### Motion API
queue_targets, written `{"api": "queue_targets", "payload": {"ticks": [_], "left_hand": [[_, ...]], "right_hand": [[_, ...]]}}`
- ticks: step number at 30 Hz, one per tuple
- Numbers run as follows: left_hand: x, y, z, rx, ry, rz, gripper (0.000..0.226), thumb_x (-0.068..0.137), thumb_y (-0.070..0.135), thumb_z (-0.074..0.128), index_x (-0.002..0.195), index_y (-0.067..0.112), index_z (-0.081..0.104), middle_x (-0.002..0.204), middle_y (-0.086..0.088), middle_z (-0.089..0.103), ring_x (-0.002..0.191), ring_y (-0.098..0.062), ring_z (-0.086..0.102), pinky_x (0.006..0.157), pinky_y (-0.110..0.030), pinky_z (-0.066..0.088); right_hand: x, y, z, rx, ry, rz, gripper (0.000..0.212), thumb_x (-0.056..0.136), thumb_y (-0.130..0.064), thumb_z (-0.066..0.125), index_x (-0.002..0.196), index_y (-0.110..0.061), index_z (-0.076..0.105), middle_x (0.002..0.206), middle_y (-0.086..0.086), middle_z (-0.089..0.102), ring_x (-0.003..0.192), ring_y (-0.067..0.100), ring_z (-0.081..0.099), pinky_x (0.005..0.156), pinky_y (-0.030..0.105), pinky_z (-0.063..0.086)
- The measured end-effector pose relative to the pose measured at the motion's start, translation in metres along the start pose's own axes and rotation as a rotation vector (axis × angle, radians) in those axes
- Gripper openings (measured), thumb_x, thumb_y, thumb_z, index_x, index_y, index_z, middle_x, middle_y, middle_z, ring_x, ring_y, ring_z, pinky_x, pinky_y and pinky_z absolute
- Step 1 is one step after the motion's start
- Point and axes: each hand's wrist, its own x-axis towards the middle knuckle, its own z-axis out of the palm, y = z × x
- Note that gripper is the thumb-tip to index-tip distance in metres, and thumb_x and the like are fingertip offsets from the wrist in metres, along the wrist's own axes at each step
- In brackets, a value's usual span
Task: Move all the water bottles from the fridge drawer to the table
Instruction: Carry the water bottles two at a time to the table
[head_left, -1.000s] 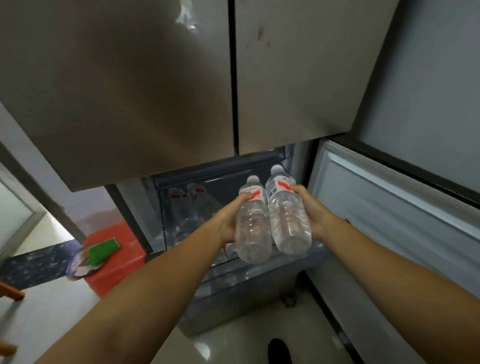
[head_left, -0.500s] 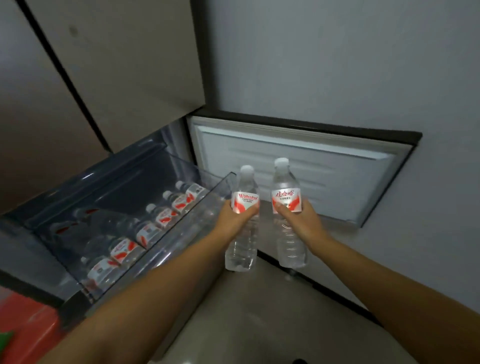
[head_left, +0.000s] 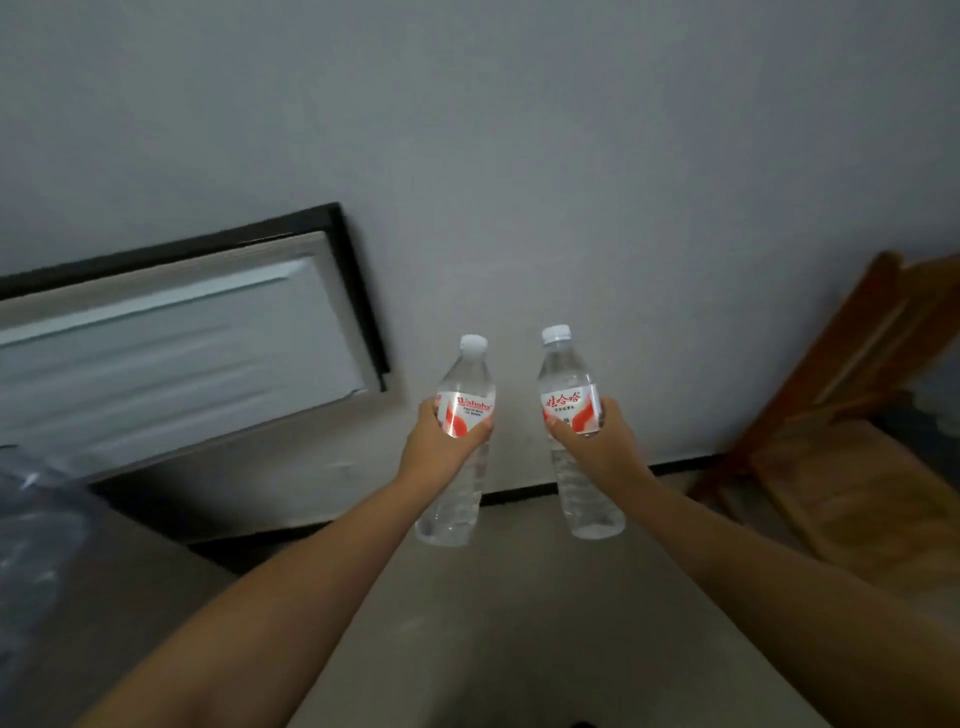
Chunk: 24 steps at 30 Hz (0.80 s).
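I hold two clear water bottles with white caps and red-and-white labels, both upright in front of a grey wall. My left hand (head_left: 441, 449) grips the left bottle (head_left: 462, 379) around its label. My right hand (head_left: 605, 441) grips the right bottle (head_left: 566, 374) the same way. The two bottles are a little apart. Only a blurred corner of the clear fridge drawer (head_left: 36, 519) shows at the left edge; its contents are out of view. No table is in view.
The open fridge door (head_left: 171, 358) with its white inner liner hangs at the left. A wooden chair (head_left: 852, 467) stands at the right against the wall. A pale tiled floor (head_left: 493, 623) lies below my arms.
My view has swung right, away from the fridge drawer; the drawer's bottles left the frame and the wooden chair came in. Both bottles stay gripped and have moved slightly apart.
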Motion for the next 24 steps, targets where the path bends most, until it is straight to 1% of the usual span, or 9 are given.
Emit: {"api": "queue_targets", "payload": {"ticks": [3, 5, 7, 10, 13, 16, 20, 22, 24], "left_hand": [[-0.001, 0.026, 0.076, 0.051, -0.123, 0.072, 0.062, 0.077, 0.044, 0.073, 0.126, 0.023, 0.042, 0.109, 0.004, 0.06, 0.094, -0.017, 0.06, 0.08, -0.029, 0.049], [-0.004, 0.044, 0.125, 0.075, -0.209, 0.108, 0.063, 0.077, 0.044, 0.073, 0.127, 0.023, 0.041, 0.109, 0.004, 0.059, 0.095, -0.018, 0.06, 0.081, -0.031, 0.05], [-0.008, 0.064, 0.174, 0.098, -0.291, 0.148, 0.064, 0.077, 0.046, 0.073, 0.127, 0.023, 0.041, 0.109, 0.004, 0.059, 0.095, -0.017, 0.06, 0.081, -0.031, 0.051], [-0.018, 0.088, 0.239, 0.133, -0.43, 0.222, 0.064, 0.076, 0.048, 0.073, 0.125, 0.021, 0.044, 0.112, 0.002, 0.062, 0.095, -0.017, 0.063, 0.081, -0.032, 0.054], [-0.031, 0.107, 0.29, 0.164, -0.539, 0.295, 0.063, 0.078, 0.047, 0.071, 0.127, 0.019, 0.043, 0.111, 0.003, 0.059, 0.096, -0.015, 0.06, 0.078, -0.027, 0.049], [-0.055, 0.13, 0.355, 0.222, -0.696, 0.382, 0.061, 0.079, 0.045, 0.071, 0.127, 0.018, 0.043, 0.109, 0.004, 0.056, 0.096, -0.015, 0.058, 0.079, -0.027, 0.046], [-0.089, 0.154, 0.433, 0.242, -0.903, 0.462, 0.064, 0.08, 0.041, 0.071, 0.13, 0.016, 0.04, 0.115, 0.0, 0.057, 0.102, -0.019, 0.06, 0.084, -0.031, 0.052], [-0.103, 0.164, 0.47, 0.251, -0.989, 0.501, 0.065, 0.079, 0.042, 0.071, 0.131, 0.018, 0.039, 0.117, 0.0, 0.057, 0.103, -0.017, 0.06, 0.085, -0.034, 0.054], [-0.119, 0.178, 0.507, 0.265, -1.066, 0.544, 0.065, 0.079, 0.043, 0.071, 0.131, 0.02, 0.039, 0.117, 0.002, 0.057, 0.1, -0.014, 0.06, 0.079, -0.029, 0.054]], "right_hand": [[0.004, 0.027, -0.074, 0.008, 0.091, 0.033, 0.05, 0.078, -0.045, 0.072, 0.116, -0.02, 0.049, 0.099, -0.005, 0.063, 0.086, 0.012, 0.065, 0.065, 0.019, 0.051], [0.0, 0.042, -0.12, 0.017, 0.171, 0.059, 0.046, 0.082, -0.041, 0.07, 0.116, -0.022, 0.046, 0.101, -0.006, 0.061, 0.082, 0.008, 0.062, 0.061, 0.015, 0.046], [-0.008, 0.057, -0.164, 0.012, 0.277, 0.101, 0.051, 0.083, -0.044, 0.067, 0.123, -0.023, 0.043, 0.106, -0.008, 0.057, 0.087, 0.01, 0.06, 0.062, 0.014, 0.044], [-0.028, 0.083, -0.22, -0.016, 0.438, 0.154, 0.065, 0.081, -0.049, 0.067, 0.133, -0.022, 0.039, 0.117, -0.007, 0.057, 0.102, 0.014, 0.059, 0.08, 0.025, 0.053], [-0.054, 0.099, -0.263, 0.014, 0.567, 0.202, 0.064, 0.082, -0.043, 0.068, 0.135, -0.019, 0.039, 0.116, -0.008, 0.054, 0.105, 0.013, 0.057, 0.09, 0.034, 0.051], [-0.086, 0.124, -0.315, 0.069, 0.717, 0.258, 0.061, 0.083, -0.041, 0.068, 0.133, -0.019, 0.041, 0.12, 0.0, 0.06, 0.107, 0.02, 0.062, 0.088, 0.037, 0.054], [-0.121, 0.159, -0.373, 0.114, 0.857, 0.298, 0.061, 0.083, -0.041, 0.067, 0.132, -0.018, 0.041, 0.12, 0.003, 0.061, 0.104, 0.02, 0.064, 0.084, 0.038, 0.056], [-0.134, 0.172, -0.396, 0.14, 0.917, 0.304, 0.061, 0.083, -0.042, 0.068, 0.132, -0.018, 0.042, 0.118, 0.001, 0.061, 0.099, 0.017, 0.065, 0.077, 0.031, 0.056], [-0.143, 0.185, -0.421, 0.183, 0.986, 0.32, 0.057, 0.083, -0.039, 0.069, 0.13, -0.018, 0.043, 0.114, 0.0, 0.062, 0.092, 0.012, 0.065, 0.068, 0.022, 0.053]]}}
